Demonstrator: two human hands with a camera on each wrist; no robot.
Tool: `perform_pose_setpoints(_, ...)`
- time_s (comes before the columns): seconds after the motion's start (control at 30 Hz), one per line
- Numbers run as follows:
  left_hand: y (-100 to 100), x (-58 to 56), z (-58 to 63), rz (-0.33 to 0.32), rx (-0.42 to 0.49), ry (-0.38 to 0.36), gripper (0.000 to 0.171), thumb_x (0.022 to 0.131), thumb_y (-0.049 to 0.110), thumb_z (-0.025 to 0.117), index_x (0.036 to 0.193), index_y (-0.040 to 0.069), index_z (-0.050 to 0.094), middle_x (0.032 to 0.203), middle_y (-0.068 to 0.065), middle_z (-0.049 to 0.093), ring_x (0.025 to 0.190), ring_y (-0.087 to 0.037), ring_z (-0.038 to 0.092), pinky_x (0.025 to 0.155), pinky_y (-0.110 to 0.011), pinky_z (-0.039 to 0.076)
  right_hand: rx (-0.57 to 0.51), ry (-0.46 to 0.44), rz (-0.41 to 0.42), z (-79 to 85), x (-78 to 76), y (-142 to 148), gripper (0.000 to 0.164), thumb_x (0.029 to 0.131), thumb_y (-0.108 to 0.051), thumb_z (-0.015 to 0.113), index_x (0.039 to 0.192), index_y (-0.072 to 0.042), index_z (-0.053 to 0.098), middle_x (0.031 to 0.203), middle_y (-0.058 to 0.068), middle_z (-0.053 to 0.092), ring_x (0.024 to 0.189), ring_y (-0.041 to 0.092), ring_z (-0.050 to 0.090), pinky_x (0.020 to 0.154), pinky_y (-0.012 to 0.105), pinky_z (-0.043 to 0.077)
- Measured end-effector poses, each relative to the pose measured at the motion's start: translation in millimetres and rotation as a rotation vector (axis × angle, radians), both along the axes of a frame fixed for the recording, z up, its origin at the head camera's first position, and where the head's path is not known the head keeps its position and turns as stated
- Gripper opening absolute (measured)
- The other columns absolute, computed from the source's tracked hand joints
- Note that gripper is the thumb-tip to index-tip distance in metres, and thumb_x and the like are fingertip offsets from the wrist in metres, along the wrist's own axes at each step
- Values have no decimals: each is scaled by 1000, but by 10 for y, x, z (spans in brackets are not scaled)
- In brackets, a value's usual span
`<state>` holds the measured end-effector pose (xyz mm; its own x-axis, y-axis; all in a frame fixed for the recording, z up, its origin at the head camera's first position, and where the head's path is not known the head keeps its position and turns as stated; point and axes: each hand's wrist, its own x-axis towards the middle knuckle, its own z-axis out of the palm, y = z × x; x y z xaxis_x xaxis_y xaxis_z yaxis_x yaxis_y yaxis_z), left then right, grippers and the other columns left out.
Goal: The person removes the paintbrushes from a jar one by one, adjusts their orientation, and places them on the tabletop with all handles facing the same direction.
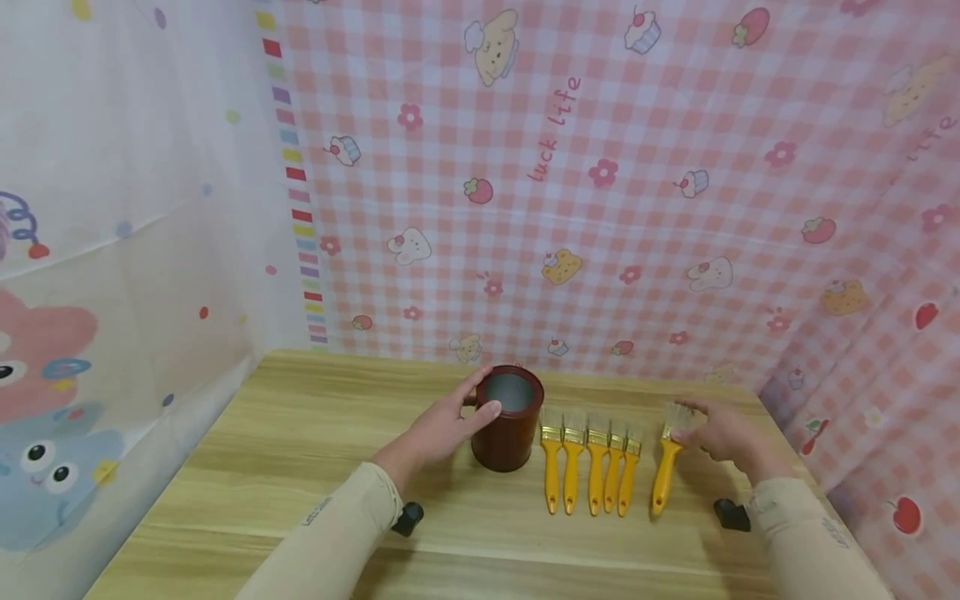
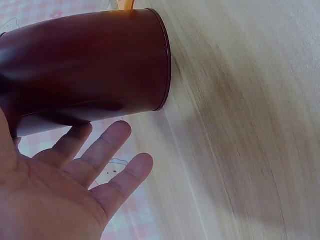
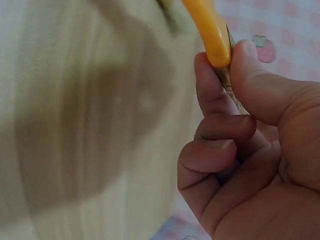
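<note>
A dark red mug (image 1: 504, 437) with a grey inside stands upright on the wooden table. My left hand (image 1: 438, 429) holds it near the rim, thumb in front and index finger behind; in the left wrist view the other fingers (image 2: 107, 145) spread loosely along its side. My right hand (image 1: 723, 433) pinches a yellow-handled paintbrush (image 1: 663, 479) at its metal band and bristles, handle slanting toward me. The right wrist view shows thumb and index finger on that brush (image 3: 212, 37), the other fingers curled. Several similar paintbrushes (image 1: 596, 467) lie side by side between mug and right hand.
The wooden table (image 1: 300, 467) meets a pink checked cloth (image 1: 525, 250) at the back and right, and a white printed cloth (image 1: 150, 250) on the left. Small black pieces (image 1: 408, 518) show below each wrist.
</note>
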<state>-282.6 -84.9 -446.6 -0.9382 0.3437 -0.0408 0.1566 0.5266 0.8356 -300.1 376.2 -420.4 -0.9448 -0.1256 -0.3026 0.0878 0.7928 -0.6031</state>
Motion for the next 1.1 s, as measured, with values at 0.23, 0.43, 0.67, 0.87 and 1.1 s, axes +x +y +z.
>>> perform_pose_setpoints(0.23,1,9,11,-6,-2,-9,70,103,72,51,164,62,18,162,-9,54,132,-37,65,113,-62,49,6,-52,5,-230,22,-75,78,103,-25,74,164,1,34,75,6,57,62,12,38,60,29,42)
perform_pose_setpoints(0.43,10,5,14,0,7,-6,69,104,70,54,163,63,19,161,-7,54,131,-36,66,114,-62,49,22,-16,36,-257,36,-143,76,102,-23,76,162,5,38,150,43,49,87,23,56,78,38,53)
perform_pose_setpoints(0.67,9,14,29,-3,10,-5,70,103,71,54,163,63,19,161,-7,54,132,-36,65,114,-62,48,70,21,65,-321,4,-168,77,99,-27,79,158,7,43,158,46,35,142,62,43,114,72,42)
perform_pose_setpoints(0.87,10,8,29,-3,14,-7,70,103,71,54,163,63,19,162,-8,54,132,-37,65,115,-63,48,159,66,82,-349,-49,-223,72,97,-27,81,152,9,50,154,44,44,143,65,40,116,74,38)
perform_pose_setpoints(1.1,-7,5,15,-8,13,-3,71,103,72,53,163,62,19,161,-9,54,130,-35,66,114,-62,48,178,50,80,-373,-59,-291,69,98,-24,80,150,11,52,154,44,44,143,65,39,116,74,38)
